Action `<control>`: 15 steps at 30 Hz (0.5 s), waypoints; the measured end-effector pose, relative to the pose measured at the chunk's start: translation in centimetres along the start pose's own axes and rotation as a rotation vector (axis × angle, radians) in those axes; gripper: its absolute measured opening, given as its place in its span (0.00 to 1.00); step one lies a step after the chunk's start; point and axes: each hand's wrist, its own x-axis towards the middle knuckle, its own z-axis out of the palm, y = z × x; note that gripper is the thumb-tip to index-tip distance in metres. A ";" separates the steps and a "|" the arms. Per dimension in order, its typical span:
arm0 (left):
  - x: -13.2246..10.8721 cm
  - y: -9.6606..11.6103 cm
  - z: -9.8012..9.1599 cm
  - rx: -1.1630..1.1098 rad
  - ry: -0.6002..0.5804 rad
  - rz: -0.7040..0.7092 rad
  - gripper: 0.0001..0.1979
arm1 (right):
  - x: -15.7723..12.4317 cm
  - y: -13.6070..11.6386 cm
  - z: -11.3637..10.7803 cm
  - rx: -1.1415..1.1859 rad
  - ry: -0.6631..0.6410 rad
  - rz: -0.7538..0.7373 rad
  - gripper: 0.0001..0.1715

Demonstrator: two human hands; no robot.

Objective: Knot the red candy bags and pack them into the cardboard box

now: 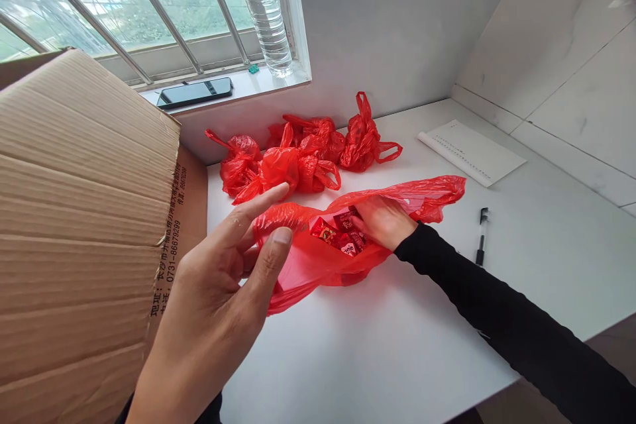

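A red plastic bag (303, 265) lies spread on the white table with its mouth gaping. Several small red wrapped sweets (348, 248) show inside it. My left hand (233, 285) is at the bag's left side, thumb and index finger apart with nothing between them; its other fingers bend partly behind the red film. My right hand (382, 222) reaches into the bag from the right, at the sweets. The bag and the hand itself cover most of its fingers, so whether they grip a sweet cannot be made out.
Several knotted red bags (318, 146) sit behind, against the wall. A large cardboard box (84, 232) stands at the left. A phone (196, 93) and a water bottle (268, 20) rest on the windowsill. Paper (472, 152) and a pen (481, 236) lie on the right.
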 end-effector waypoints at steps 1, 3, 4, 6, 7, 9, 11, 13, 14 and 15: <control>0.0 0.0 0.0 0.002 0.000 -0.003 0.22 | 0.0 0.0 0.2 0.006 0.009 -0.017 0.16; 0.0 0.0 0.0 0.002 -0.008 -0.004 0.23 | 0.1 -0.1 0.5 0.017 0.026 -0.052 0.17; 0.0 0.0 0.0 0.001 -0.007 -0.003 0.23 | 0.2 -0.2 0.6 0.023 0.033 -0.068 0.16; -0.1 0.0 0.0 0.000 -0.009 -0.001 0.23 | 0.2 -0.3 0.8 0.030 0.045 -0.087 0.16; -0.2 0.0 0.0 0.001 -0.009 0.003 0.23 | 0.3 -0.4 0.8 0.031 0.050 -0.088 0.16; -0.4 -0.1 0.0 0.009 -0.007 0.005 0.23 | 0.3 -0.4 0.9 0.025 0.060 -0.080 0.17; -0.5 -0.1 0.0 0.013 -0.005 0.008 0.23 | 0.2 -0.3 0.9 0.011 0.065 -0.059 0.18; -0.4 -0.2 0.0 0.015 -0.006 0.010 0.24 | 0.1 -0.3 0.8 -0.002 0.057 -0.041 0.19; -0.4 -0.2 0.0 0.015 -0.008 0.008 0.24 | 0.1 -0.3 0.8 -0.005 0.051 -0.040 0.18; -0.3 -0.2 0.0 0.014 -0.008 0.008 0.24 | 0.0 -0.3 0.7 -0.006 0.043 -0.045 0.18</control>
